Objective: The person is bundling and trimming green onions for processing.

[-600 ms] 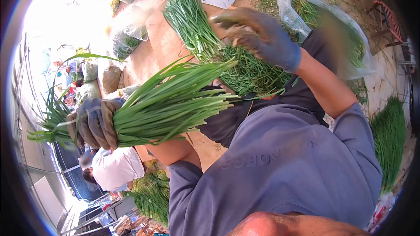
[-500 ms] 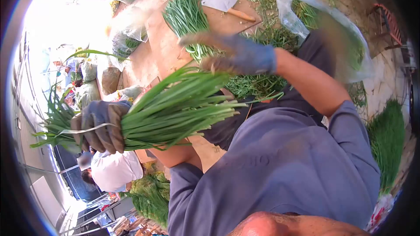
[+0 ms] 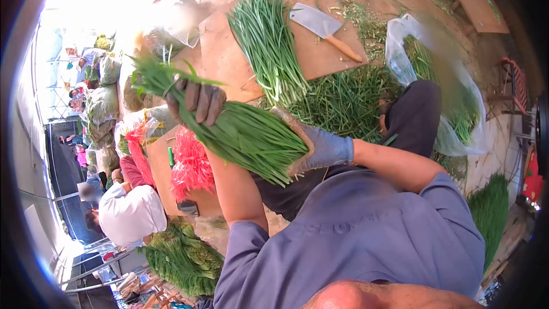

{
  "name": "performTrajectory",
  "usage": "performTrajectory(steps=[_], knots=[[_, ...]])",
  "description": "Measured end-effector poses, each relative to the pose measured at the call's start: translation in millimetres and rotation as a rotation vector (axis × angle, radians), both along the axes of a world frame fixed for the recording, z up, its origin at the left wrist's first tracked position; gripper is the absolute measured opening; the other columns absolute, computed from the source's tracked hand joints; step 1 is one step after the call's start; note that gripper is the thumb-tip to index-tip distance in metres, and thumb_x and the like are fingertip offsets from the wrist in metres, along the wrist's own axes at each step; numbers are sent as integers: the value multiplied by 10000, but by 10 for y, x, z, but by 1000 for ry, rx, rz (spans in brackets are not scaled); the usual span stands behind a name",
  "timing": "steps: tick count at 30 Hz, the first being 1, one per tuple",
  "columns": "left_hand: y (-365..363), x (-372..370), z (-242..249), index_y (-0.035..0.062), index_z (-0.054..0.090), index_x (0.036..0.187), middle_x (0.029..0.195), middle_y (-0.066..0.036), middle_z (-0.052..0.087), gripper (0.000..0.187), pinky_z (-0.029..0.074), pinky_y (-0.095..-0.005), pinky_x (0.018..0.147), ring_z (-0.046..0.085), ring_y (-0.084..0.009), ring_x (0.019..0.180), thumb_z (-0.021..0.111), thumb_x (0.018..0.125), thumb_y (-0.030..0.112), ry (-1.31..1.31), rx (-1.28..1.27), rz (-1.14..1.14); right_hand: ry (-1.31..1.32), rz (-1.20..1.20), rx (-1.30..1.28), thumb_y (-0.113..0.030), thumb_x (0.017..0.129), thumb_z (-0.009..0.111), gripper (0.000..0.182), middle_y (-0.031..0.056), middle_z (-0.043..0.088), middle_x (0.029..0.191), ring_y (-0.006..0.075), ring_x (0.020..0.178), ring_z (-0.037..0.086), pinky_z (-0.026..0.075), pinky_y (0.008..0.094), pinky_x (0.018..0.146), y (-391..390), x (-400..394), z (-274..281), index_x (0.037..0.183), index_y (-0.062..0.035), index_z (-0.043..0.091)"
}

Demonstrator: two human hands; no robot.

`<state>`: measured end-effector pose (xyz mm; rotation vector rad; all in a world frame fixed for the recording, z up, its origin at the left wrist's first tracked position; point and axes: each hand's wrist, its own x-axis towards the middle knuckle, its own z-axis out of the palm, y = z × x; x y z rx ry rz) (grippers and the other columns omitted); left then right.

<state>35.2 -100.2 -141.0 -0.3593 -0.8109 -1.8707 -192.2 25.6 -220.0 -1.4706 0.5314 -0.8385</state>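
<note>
My gloved left hand [image 3: 201, 102] is closed around the leafy part of a bundle of garlic chives [image 3: 246, 137], lifted in front of my chest. Against the bundle's stem ends lies my right hand [image 3: 320, 146], in a blue-and-brown glove, cupped with thumb and fingers apart. Beyond my hands, a loose pile of chives [image 3: 269, 46] lies on a brown board [image 3: 220, 40]. A cleaver [image 3: 317, 21] with a wooden handle rests beside that pile. Loose green trimmings [image 3: 349, 97] are heaped in front of my legs.
At right is a clear plastic bag [image 3: 397, 40] holding greens. Red plastic ties [image 3: 191, 163] lie on another board at left, near a seated person in a white shirt [image 3: 131, 214]. More chives [image 3: 183, 257] are piled behind that person, others [image 3: 492, 212] at far right.
The bundle has swung to slope down toward the right, my left hand rising with it. My right hand has come down from above the bundle onto its stem ends. The view has shifted.
</note>
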Motion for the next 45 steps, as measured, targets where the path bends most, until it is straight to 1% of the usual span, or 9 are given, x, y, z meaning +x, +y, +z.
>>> performTrajectory(steps=[4,9,13,17,23,26,31,38,45], knots=[[-525,-146,-54,26,522,1208,690,19,342,386,346,-280,489,358,-111,546,476,991,342,-134,274,118,-71,-185,205,-383,748,828,1124,165,313,1507,218,1378,310,252,362,1144,-296,86,-155,1534,-29,107],[-1336,-570,-201,71,620,1024,836,-57,638,350,529,-358,535,630,-200,624,672,867,380,-740,691,666,-76,-367,285,-272,924,658,781,129,408,1445,184,1295,405,330,326,1092,-876,-26,-329,1518,-53,199],[-2207,-711,-975,-11,553,1253,1086,-176,647,599,518,-413,860,631,-312,998,624,877,450,-1308,596,990,159,-484,-54,-252,1023,464,524,105,443,1405,202,1242,468,393,338,1050,-1192,-78,-763,1473,-43,294],[-2221,-976,-1278,-41,434,1388,1402,-291,445,721,335,-396,1106,404,-374,1342,608,876,436,-1817,519,1253,-145,-646,462,-360,1049,368,480,94,541,1299,180,1132,560,469,317,969,-1328,-43,-936,1384,-21,428],[-1531,-495,-1589,-1,528,1321,1298,-206,577,560,405,-380,1048,542,-315,1220,622,889,342,-1408,229,1153,-316,-786,636,-288,1042,431,389,67,580,1192,129,1010,579,481,274,899,-1338,-349,-1602,1327,-33,500],[-1118,-188,-1529,-10,560,1283,1206,-136,637,385,468,-320,972,601,-214,1130,545,979,226,-1251,335,1209,286,-967,118,-233,1027,478,407,53,568,1182,123,1003,557,465,269,897,-1355,-359,-1700,1368,-11,460],[-529,203,-1429,15,595,1227,1156,-93,656,298,517,-351,906,620,-179,1087,524,998,193,-927,556,1157,430,-894,152,-158,997,519,507,129,498,1356,190,1186,489,361,310,1046,-1181,-410,-1255,1446,12,356],[-122,-7,-1751,67,517,1348,1397,-187,470,452,329,-427,1101,447,-331,1299,570,956,286,-1817,-115,1352,381,-906,-59,-229,984,532,539,193,458,1406,276,1322,425,325,373,1092,-836,-952,-1082,1438,7,363],[212,-710,-2071,67,346,1477,1500,-212,347,683,166,-520,1161,261,-395,1415,508,928,440,-2069,-347,1378,1308,-812,-404,-504,961,464,649,236,552,1298,393,1229,477,327,481,1058,-1397,-699,-1158,1395,-23,437]])
